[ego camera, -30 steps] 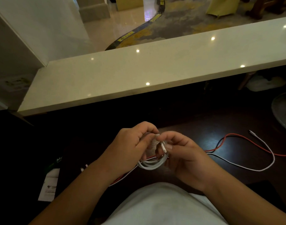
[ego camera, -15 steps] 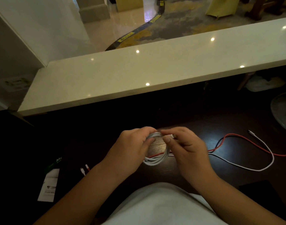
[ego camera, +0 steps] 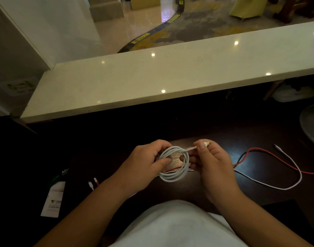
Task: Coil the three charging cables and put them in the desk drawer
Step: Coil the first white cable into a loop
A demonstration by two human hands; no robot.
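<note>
While the left hand [ego camera: 145, 164] is pinching the near-left side of a coiled white cable [ego camera: 174, 164] between thumb and curled fingers, the right hand [ego camera: 210, 164] is gripping that cable's free end, with thumb and forefinger closed together just behind the small white plug [ego camera: 206, 144], which is poking out above the knuckles. Several smooth, round loops are lying stacked on one another in a neat ring, held up above the dark, glossy desk [ego camera: 215, 138], and a patch of light is shining off the polished wood through the ring's middle. Farther right, a red cable [ego camera: 277, 158] is lying loose on the desk in a long open curve, and a second white cable [ego camera: 293, 168] is crossing it in a wide bend, its thin plug tip resting beyond the red one. Near the left forearm, two small connector ends [ego camera: 93, 183], one white and one red, are showing on the desk. Beside them, a flat printed card [ego camera: 53, 198], white with a green top, is lying at the desk's left edge. Beyond the desk, a pale, speckled stone counter [ego camera: 152, 77] is running across the view.
</note>
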